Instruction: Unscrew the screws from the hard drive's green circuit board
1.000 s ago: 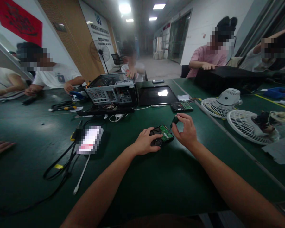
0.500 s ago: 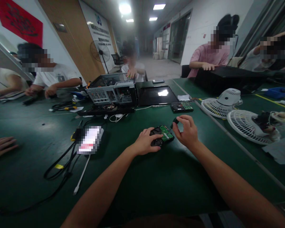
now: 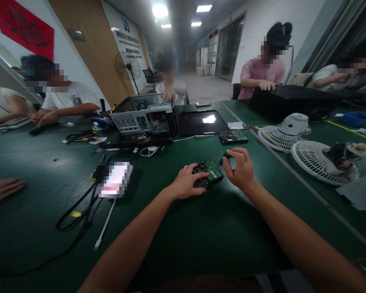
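Observation:
A black hard drive (image 3: 208, 174) with a green circuit board facing up lies on the dark green table (image 3: 201, 236). My left hand (image 3: 186, 182) presses on its left side, fingers curled over the casing. My right hand (image 3: 239, 167) sits just right of the drive, fingers pinched round the dark handle of a small screwdriver (image 3: 225, 156) that stands over the drive's right edge.
A second hard drive (image 3: 233, 137) lies farther back, beside an open computer case (image 3: 143, 118) and a flat black panel (image 3: 201, 122). Fan grilles (image 3: 320, 162) sit to the right. Cables (image 3: 79, 211) and a phone (image 3: 115, 179) lie on the left. Several people work around the table; another person's hand (image 3: 3, 189) rests at far left.
My right hand has turned slightly on the screwdriver handle; my left hand stays on the drive. The person at the left has drawn both hands together.

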The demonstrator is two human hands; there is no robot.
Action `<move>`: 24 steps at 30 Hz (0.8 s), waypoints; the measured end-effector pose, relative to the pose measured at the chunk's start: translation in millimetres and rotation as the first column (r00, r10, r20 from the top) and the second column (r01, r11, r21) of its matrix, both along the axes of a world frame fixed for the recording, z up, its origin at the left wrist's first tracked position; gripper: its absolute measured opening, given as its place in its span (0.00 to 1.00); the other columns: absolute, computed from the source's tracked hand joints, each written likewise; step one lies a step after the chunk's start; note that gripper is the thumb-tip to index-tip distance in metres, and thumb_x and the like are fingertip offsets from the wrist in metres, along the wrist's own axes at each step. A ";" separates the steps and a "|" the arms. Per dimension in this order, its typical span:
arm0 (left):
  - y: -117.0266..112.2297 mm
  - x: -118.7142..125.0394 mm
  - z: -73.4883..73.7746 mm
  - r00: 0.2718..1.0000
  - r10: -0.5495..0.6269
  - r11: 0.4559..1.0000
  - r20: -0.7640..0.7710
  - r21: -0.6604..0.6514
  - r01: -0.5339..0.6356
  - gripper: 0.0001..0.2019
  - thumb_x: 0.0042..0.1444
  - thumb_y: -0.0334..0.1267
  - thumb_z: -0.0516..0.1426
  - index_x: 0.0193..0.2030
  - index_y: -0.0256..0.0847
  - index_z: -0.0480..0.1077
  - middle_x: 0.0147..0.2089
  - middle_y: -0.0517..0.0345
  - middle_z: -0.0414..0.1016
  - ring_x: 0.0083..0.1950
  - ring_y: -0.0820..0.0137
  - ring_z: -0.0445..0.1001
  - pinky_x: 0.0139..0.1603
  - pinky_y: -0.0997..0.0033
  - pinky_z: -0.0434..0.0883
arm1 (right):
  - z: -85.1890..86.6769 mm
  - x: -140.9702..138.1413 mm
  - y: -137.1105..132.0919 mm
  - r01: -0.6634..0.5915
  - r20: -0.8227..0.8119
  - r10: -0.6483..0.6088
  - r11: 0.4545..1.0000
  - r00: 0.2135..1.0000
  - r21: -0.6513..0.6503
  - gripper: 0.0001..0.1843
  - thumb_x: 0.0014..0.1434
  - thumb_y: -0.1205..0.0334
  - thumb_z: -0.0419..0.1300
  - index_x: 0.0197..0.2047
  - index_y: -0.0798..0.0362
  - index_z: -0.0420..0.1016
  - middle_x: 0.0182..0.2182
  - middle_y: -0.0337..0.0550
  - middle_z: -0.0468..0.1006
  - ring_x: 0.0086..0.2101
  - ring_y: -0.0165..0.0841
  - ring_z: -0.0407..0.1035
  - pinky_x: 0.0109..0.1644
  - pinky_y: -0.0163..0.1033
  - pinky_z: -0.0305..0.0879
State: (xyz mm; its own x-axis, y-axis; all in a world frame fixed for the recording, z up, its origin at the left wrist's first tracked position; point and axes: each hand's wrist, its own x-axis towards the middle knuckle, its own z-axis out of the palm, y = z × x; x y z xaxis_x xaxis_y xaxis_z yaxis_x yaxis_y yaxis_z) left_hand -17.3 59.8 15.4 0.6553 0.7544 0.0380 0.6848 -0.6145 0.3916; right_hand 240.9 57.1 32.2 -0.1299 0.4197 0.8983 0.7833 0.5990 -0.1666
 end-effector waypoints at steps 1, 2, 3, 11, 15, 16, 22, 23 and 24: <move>0.0 0.3 0.0 1.000 0.000 1.000 0.000 0.000 0.000 0.34 0.55 0.57 0.66 0.68 0.67 0.63 0.75 0.58 0.46 0.70 0.44 0.54 0.69 0.38 0.57 | 0.0 0.1 -0.2 0.000 0.002 0.000 1.000 1.000 -0.002 0.20 0.61 0.63 0.63 0.55 0.48 0.67 0.45 0.50 0.73 0.45 0.42 0.72 0.49 0.51 0.75; 0.1 0.6 -0.1 1.000 0.001 1.000 -0.001 -0.001 -0.001 0.34 0.55 0.57 0.66 0.68 0.67 0.63 0.75 0.58 0.46 0.70 0.44 0.54 0.69 0.38 0.57 | 0.2 0.0 -0.4 -0.002 0.004 0.002 1.000 1.000 -0.003 0.20 0.60 0.64 0.63 0.55 0.48 0.67 0.45 0.49 0.72 0.45 0.42 0.72 0.48 0.51 0.75; 0.2 1.0 -0.3 1.000 0.002 1.000 -0.002 -0.002 -0.002 0.34 0.55 0.57 0.66 0.68 0.67 0.63 0.75 0.58 0.46 0.70 0.44 0.54 0.69 0.39 0.57 | 0.4 0.0 -0.7 -0.006 0.005 0.006 1.000 1.000 -0.006 0.20 0.60 0.64 0.63 0.55 0.48 0.67 0.45 0.50 0.72 0.45 0.42 0.72 0.48 0.51 0.75; 0.7 1.2 -1.2 1.000 -0.003 1.000 -0.002 0.009 0.003 0.35 0.54 0.57 0.66 0.68 0.65 0.64 0.75 0.57 0.46 0.70 0.44 0.54 0.69 0.39 0.57 | 2.5 -1.0 -1.7 -0.021 0.021 0.021 1.000 1.000 0.015 0.23 0.59 0.66 0.64 0.56 0.49 0.66 0.44 0.48 0.72 0.44 0.41 0.71 0.46 0.50 0.75; 0.0 0.8 0.0 1.000 -0.001 1.000 -0.005 0.006 0.001 0.34 0.55 0.57 0.66 0.68 0.66 0.64 0.75 0.57 0.46 0.70 0.44 0.54 0.69 0.40 0.57 | 0.7 -2.7 -0.5 0.002 0.008 -0.002 0.999 1.000 0.052 0.22 0.59 0.65 0.65 0.55 0.48 0.65 0.38 0.44 0.72 0.38 0.38 0.71 0.41 0.47 0.75; -0.3 0.8 0.3 1.000 0.000 1.000 -0.004 0.005 0.000 0.34 0.55 0.57 0.66 0.68 0.66 0.64 0.75 0.57 0.47 0.70 0.44 0.54 0.69 0.40 0.57 | 0.1 -3.1 -0.1 0.014 0.000 -0.014 0.998 1.000 0.065 0.22 0.58 0.64 0.66 0.54 0.48 0.65 0.37 0.42 0.71 0.37 0.37 0.70 0.40 0.46 0.74; -0.7 0.8 0.6 1.000 0.000 1.000 0.013 0.010 0.000 0.34 0.54 0.57 0.66 0.68 0.66 0.65 0.75 0.57 0.47 0.70 0.44 0.54 0.69 0.39 0.57 | -2.8 -2.1 1.0 0.012 -0.042 -0.010 0.999 0.999 0.042 0.21 0.58 0.61 0.67 0.52 0.48 0.65 0.39 0.44 0.72 0.40 0.40 0.71 0.43 0.49 0.74; -0.5 0.7 0.4 1.000 0.002 1.000 0.013 0.009 -0.002 0.34 0.54 0.57 0.66 0.68 0.66 0.65 0.75 0.57 0.47 0.70 0.44 0.54 0.69 0.39 0.56 | -2.9 -1.8 1.2 -0.003 -0.041 0.004 1.000 0.999 0.027 0.21 0.59 0.62 0.66 0.53 0.49 0.65 0.42 0.46 0.72 0.42 0.41 0.71 0.45 0.51 0.75; -0.2 0.7 0.1 1.000 0.002 1.000 0.013 0.007 -0.002 0.34 0.54 0.57 0.66 0.68 0.66 0.65 0.75 0.57 0.47 0.70 0.44 0.54 0.69 0.39 0.56 | -2.8 -1.8 1.4 -0.019 -0.039 0.019 1.000 0.999 0.016 0.22 0.59 0.63 0.65 0.55 0.49 0.65 0.45 0.49 0.73 0.45 0.42 0.72 0.47 0.53 0.75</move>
State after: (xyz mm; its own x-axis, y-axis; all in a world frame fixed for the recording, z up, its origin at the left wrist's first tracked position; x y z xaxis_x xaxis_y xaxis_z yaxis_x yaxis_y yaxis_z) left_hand -16.6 59.5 15.5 0.6529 0.7557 0.0516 0.6814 -0.6157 0.3958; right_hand 239.1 58.5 29.4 -0.1021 0.4035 0.9093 0.7647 0.6164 -0.1876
